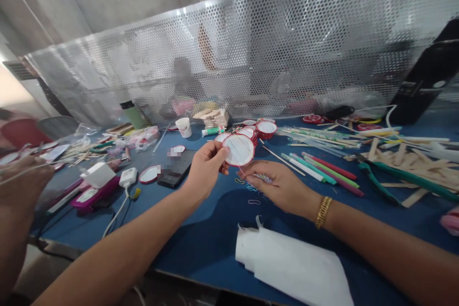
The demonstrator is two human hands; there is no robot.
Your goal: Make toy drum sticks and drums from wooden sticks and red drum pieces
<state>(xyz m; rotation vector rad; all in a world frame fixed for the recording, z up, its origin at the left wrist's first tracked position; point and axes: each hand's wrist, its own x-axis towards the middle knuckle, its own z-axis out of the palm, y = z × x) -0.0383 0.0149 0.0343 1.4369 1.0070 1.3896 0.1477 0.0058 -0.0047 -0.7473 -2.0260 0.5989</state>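
My left hand (210, 165) pinches a round white disc with a red rim (239, 149) between thumb and fingers, its flat face turned toward me. Close below the disc's lower edge, my right hand (276, 184) is closed, a gold bracelet on its wrist. A slim, pale, patterned thing (263, 178) shows in its fingers, and a thin pinkish end points at the disc; its kind is unclear. Small coloured loops (254, 202) lie on the table beneath the hands. Behind the held disc are stacked similar red-rimmed discs (266, 128).
A rolled white sheet (290, 260) lies in front of me on the blue table (193, 239). To the right are coloured pens (326, 169), green-handled pliers (380, 184) and wooden sticks (412, 165). A phone (175, 169), chargers (128, 178) and another person's hand (25, 179) are leftward.
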